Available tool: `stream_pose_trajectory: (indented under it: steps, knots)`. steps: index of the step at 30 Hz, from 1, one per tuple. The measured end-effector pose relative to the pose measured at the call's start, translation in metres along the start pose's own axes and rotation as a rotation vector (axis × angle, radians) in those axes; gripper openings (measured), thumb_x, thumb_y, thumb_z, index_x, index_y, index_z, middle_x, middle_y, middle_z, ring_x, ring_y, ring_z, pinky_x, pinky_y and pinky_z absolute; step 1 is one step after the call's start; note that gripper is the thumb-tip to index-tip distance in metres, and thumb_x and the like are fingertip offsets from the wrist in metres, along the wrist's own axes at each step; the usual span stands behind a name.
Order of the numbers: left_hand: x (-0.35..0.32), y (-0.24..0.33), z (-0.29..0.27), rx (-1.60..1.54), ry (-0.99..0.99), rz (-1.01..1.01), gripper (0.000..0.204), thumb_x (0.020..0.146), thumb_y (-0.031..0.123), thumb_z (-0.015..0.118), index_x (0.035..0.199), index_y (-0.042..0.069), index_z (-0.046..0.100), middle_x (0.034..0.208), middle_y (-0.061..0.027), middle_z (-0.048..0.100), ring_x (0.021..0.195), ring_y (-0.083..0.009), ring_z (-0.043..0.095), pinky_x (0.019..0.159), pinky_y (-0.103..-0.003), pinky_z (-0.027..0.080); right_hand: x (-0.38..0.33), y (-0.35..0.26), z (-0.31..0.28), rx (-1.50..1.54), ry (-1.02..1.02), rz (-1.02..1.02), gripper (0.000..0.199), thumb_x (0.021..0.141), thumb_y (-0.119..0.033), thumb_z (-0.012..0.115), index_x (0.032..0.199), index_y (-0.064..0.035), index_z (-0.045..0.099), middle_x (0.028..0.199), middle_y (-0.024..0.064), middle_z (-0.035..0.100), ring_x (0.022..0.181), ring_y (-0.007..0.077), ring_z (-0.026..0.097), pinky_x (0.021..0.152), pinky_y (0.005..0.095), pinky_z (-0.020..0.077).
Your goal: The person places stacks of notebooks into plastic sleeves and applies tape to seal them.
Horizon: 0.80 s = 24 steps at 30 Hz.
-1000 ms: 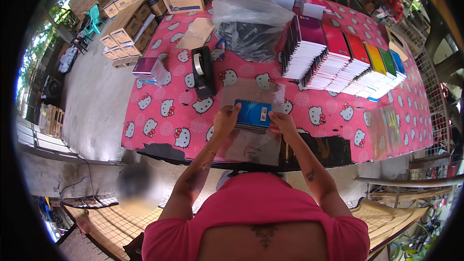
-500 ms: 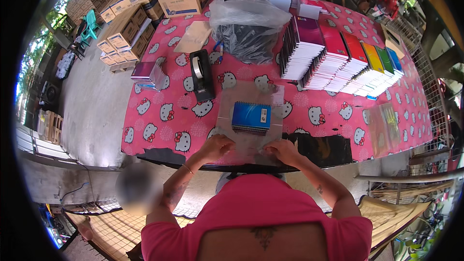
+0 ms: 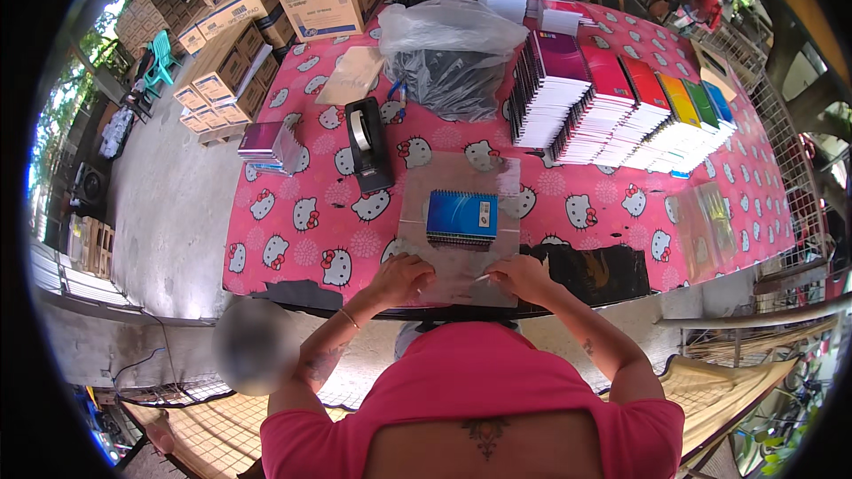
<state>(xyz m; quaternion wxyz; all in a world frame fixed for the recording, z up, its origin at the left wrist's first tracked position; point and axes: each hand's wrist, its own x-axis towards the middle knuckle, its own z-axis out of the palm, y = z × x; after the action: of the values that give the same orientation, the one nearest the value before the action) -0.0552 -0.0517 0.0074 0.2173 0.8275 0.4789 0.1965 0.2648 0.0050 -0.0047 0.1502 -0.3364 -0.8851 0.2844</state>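
Leave the small stack of blue-covered, spiral-bound notebooks [image 3: 461, 215] lying square, near the middle of the clear, rectangular plastic sheet [image 3: 457, 278]. Best to work the sheet's near edge evenly from both sides, without tugging. With left hand [image 3: 402, 280] loosely curled and right hand [image 3: 524, 279] pinched there, cannot tell plastic firmly gripped from plastic merely touched.

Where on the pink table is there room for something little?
Left front: between the small notebook stack, tape dispenser and left hand. Right front: between the brownish sheet, tall notebook stacks and clear plastic bags. It's crowded farther back, around the plastic-wrapped bundle.
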Motion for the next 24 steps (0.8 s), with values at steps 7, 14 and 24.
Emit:
stream_pose_trajectory:
  steps: [7, 14, 24]
  knots:
    - [-0.002, 0.001, 0.004, -0.041, 0.025, -0.087, 0.01, 0.085, 0.018, 0.071, 0.094, 0.013, 0.07, 0.084, -0.0062, 0.07, 0.079, -0.0309, 0.067, 0.068, -0.041, 0.053, 0.006, -0.012, -0.007, 0.044, 0.015, 0.063, 0.015, 0.093, -0.023, 0.063, 0.105, -0.0149, 0.067, 0.088, 0.0104, 0.07, 0.083, 0.0345, 0.068, 0.069, 0.0477, 0.0525]
    - [0.007, 0.015, -0.012, -0.132, -0.091, -0.201, 0.01, 0.088, 0.019, 0.069, 0.094, 0.012, 0.072, 0.087, -0.0104, 0.072, 0.082, -0.0305, 0.069, 0.069, -0.042, 0.053, 0.008, -0.027, -0.023, 0.041, -0.048, 0.076, 0.017, 0.089, -0.015, 0.068, 0.106, -0.0142, 0.069, 0.091, 0.0103, 0.071, 0.086, 0.0321, 0.069, 0.071, 0.0429, 0.0525]
    - [0.006, 0.006, -0.007, -0.208, -0.122, -0.181, 0.013, 0.088, 0.019, 0.064, 0.096, 0.01, 0.07, 0.084, -0.0098, 0.07, 0.081, -0.0296, 0.069, 0.07, -0.041, 0.052, 0.008, -0.019, -0.024, 0.068, -0.127, 0.107, 0.014, 0.088, -0.022, 0.067, 0.099, -0.0122, 0.069, 0.091, 0.0098, 0.071, 0.086, 0.0329, 0.068, 0.072, 0.0437, 0.0523]
